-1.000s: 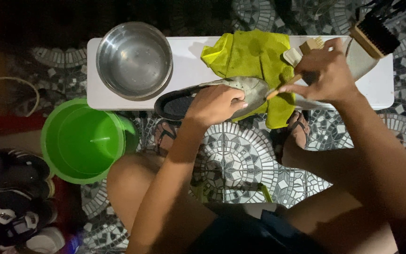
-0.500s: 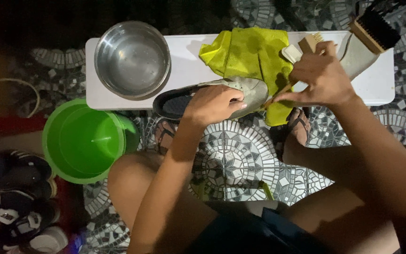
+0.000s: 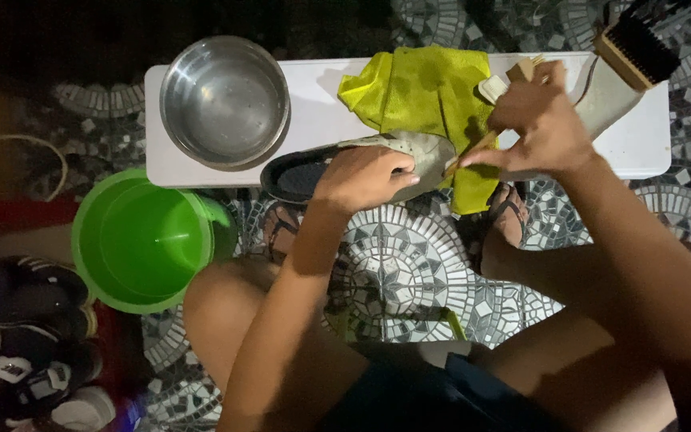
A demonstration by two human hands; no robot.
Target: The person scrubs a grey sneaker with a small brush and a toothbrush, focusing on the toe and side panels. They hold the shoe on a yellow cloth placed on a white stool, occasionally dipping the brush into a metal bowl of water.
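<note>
My left hand point(image 3: 359, 178) grips a grey shoe point(image 3: 421, 152) with a dark sole point(image 3: 293, 174), holding it on its side at the front edge of a white bench point(image 3: 321, 112). My right hand point(image 3: 539, 120) holds a small wooden-handled brush point(image 3: 502, 86), its thin handle end pointing at the shoe's toe. A yellow-green cloth point(image 3: 429, 92) lies on the bench under and behind the shoe.
A steel bowl point(image 3: 224, 100) stands on the bench's left part. A large wooden brush point(image 3: 635, 44) lies on a white shoe point(image 3: 605, 100) at the right end. A green bucket point(image 3: 145, 240) stands on the tiled floor at left, dark shoes point(image 3: 29, 336) beside it.
My right hand with the small brush has shifted slightly up and back over the shoe's toe. My left hand keeps the shoe in place.
</note>
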